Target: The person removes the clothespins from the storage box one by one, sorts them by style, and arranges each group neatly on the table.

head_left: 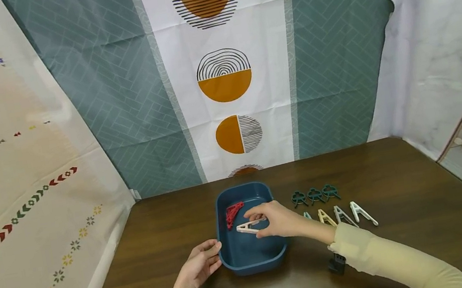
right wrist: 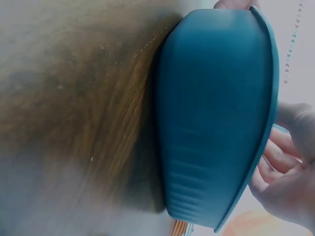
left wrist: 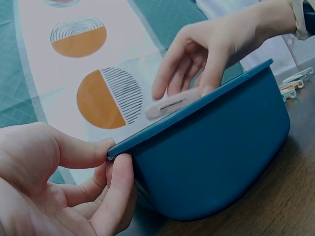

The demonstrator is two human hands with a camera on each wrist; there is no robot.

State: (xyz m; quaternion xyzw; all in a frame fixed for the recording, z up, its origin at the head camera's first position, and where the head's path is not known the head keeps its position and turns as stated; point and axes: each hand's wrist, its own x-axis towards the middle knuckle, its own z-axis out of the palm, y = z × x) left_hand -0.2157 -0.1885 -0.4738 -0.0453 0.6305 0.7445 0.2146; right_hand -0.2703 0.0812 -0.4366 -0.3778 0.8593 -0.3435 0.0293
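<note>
Across the back: one hanging cloth [head_left: 223, 37], creased, with grey-teal side panels in a fine herringbone line and a white middle band printed with ochre discs and black-striped rounds. To the left, a cream cloth [head_left: 19, 207], softly rippled, with rows of small flowers and arrowheads. To the right, a pale cloth [head_left: 438, 46], marbled in pattern, with a printed leafy branch.

Below these, one counter [head_left: 162, 255], dark brown, wood-grained, with a low sheen. Two cream sleeves [head_left: 387, 257], smooth fabric, each with a black wrist fitting [head_left: 337, 263].

On the counter, one bin [head_left: 254, 264], deep blue, apparently plastic; oblong, rounded corners, thin lipped rim, smooth walls with shallow ridges at one end.

Two hands, both gripping. The left hand [head_left: 200, 263] pinches the bin's left rim, thumb above and fingers against the outside. The right hand [head_left: 277, 220] holds a whitish clip [left wrist: 187, 98] between thumb and fingers, over the bin; slim, slotted, A-shaped.

To the bin's right, a slanting row of A-shaped clips: white [head_left: 365, 215], grey [head_left: 338, 210], yellow [head_left: 322, 214], and mint [head_left: 307, 215], the last partly hidden by the right arm.

Behind that row, three dark green clips [head_left: 314, 194], lobed heads, splayed legs. Inside the bin, red clips [head_left: 234, 208], overlapping, count uncertain.
</note>
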